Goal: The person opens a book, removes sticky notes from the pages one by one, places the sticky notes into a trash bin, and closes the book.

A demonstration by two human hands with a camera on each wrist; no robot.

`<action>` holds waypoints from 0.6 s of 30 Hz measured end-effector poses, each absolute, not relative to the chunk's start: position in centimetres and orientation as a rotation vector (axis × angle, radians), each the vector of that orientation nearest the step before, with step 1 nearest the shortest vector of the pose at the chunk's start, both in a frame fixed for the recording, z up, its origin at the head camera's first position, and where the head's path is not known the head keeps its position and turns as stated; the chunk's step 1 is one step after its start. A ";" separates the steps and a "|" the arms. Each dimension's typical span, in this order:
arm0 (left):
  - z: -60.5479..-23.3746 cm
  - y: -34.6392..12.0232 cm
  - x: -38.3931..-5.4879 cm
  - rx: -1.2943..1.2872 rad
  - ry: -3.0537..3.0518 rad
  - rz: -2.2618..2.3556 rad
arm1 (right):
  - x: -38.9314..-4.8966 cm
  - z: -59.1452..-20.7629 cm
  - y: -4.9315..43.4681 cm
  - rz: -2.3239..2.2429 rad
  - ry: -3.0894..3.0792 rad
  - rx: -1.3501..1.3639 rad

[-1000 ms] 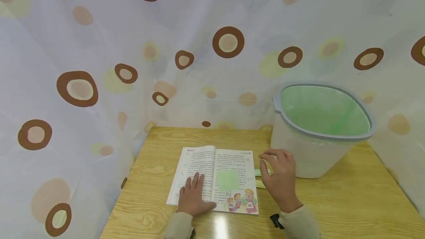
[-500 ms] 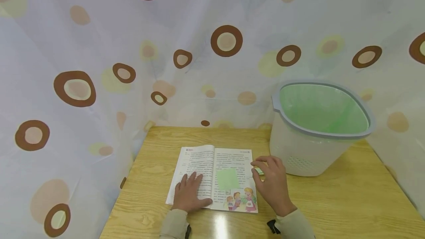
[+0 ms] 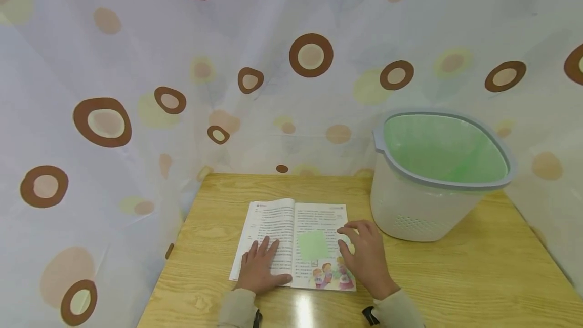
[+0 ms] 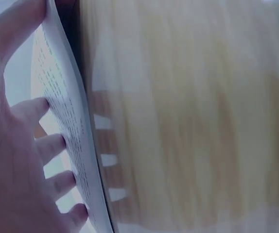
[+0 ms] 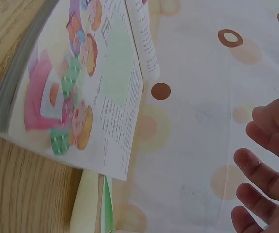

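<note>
An open book (image 3: 319, 216) with printed text lies on the wooden table. My left hand (image 3: 258, 270) rests with spread fingers on its left page; the left wrist view shows the fingertips along the page. A green square sticky note (image 3: 313, 245) is on the right page, above a cartoon picture. My right hand (image 3: 366, 254) hovers at the book's right edge, fingers loosely bent, thumb and index apart, nothing between them. In the right wrist view, a pale yellow paper strip (image 5: 85, 201) and a green strip (image 5: 107, 204) stick out from the book's edge; the right hand hides them in the head view.
A tall white basket (image 3: 419, 201) with a grey rim and green inside stands at the right back of the table (image 3: 455, 277). Behind the table hangs a white curtain (image 3: 273, 14) with brown and beige spots. Black straps show at both sleeves.
My right hand has moved left and slightly down, from beside the basket to over the book's right edge, covering the strips. The left hand has stayed on the left page.
</note>
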State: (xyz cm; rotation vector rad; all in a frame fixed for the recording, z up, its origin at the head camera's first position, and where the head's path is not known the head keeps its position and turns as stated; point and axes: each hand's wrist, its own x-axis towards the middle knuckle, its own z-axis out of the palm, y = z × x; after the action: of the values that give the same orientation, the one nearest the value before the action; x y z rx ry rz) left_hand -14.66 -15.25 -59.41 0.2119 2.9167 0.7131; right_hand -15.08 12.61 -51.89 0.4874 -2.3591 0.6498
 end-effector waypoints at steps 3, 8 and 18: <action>-59.2 -14.5 -14.5 0.211 2.926 0.699 | -15.1 -52.0 12.1 0.656 -2.395 0.474; -58.6 -13.3 -14.4 0.209 2.910 0.709 | -15.1 -52.4 11.7 0.630 -2.520 0.450; -57.8 -12.8 -14.2 0.185 2.875 0.701 | -16.0 -54.3 10.5 0.621 -2.764 0.359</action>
State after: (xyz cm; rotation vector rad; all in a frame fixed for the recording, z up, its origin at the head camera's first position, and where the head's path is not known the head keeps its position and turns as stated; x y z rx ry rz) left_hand -14.17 -12.81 -57.81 0.1853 2.8753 0.7014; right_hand -15.95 10.52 -54.32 0.3590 -2.7635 0.6212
